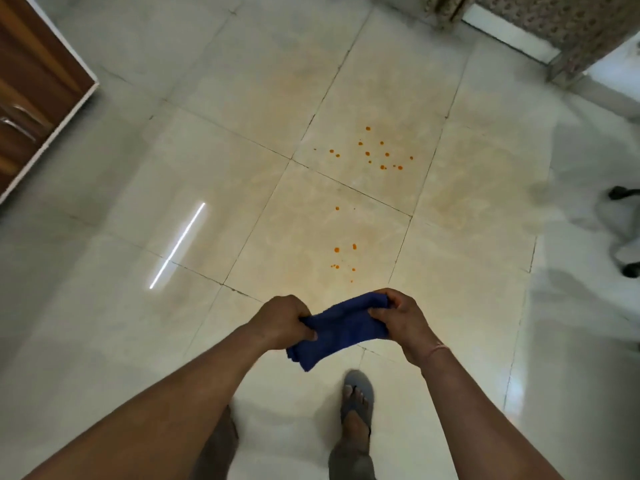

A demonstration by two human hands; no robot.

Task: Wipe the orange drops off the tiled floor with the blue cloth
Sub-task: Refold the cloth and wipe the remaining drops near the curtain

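While the person stands over it, the glossy cream tiled floor (207,168) fills the view, its dark grout lines running diagonally and a bright streak of reflected light (178,244) lying at left of centre. A brown wooden cabinet (31,81) with a pale edge occupies the far left corner; patterned fabric furniture (554,19) on a metal leg stands at the far right, and black chair castors (623,194) show at the right edge. Both bare forearms reach in from the near edge. Between them, held in the air above the floor, is the blue cloth (337,329), bunched and partly folded, with its lower end hanging at near left. The left hand (282,320) has its grip closed around the cloth's left end, fingers curled over the fabric. The right hand (398,322) has its grip pinched on the cloth's right end, thumb and fingers pressed on the fabric; a thin thread band (438,348) circles that wrist. Below the cloth, a foot in a grey flip-flop (356,396) rests on the floor. The orange drops (367,154) lie in two scatters: a larger one on the far tile, right of centre, and a smaller one (341,259) on the nearer tile, just beyond the hands, with a lone drop (337,208) between them. The cloth is well apart from the far scatter and touches no drops.
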